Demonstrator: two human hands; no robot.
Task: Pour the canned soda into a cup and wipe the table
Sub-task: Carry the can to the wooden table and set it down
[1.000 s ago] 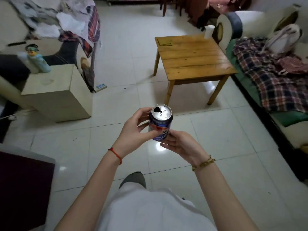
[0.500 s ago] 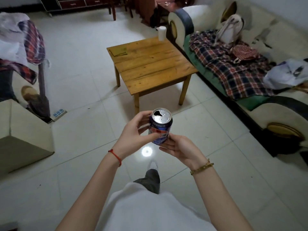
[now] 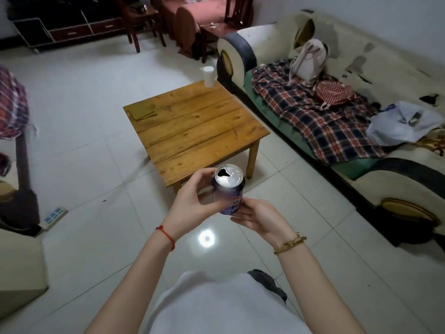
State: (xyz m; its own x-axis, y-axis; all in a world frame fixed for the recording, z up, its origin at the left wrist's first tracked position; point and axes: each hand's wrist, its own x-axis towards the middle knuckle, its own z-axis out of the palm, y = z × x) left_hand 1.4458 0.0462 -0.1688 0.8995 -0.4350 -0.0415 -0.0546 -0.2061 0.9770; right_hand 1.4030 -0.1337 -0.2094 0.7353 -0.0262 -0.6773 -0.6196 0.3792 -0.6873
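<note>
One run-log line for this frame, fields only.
stage: pre-pour | can: open, upright, off table | left hand: grips can | right hand: supports base | cup: far table corner

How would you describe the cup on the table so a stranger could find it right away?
Start at the square wooden table beside the long sofa. Look to its far corner, nearest the sofa's rounded armrest. The cup stands upright there, plain white, unlike the flat yellowish cloth on the table's other far corner.
</note>
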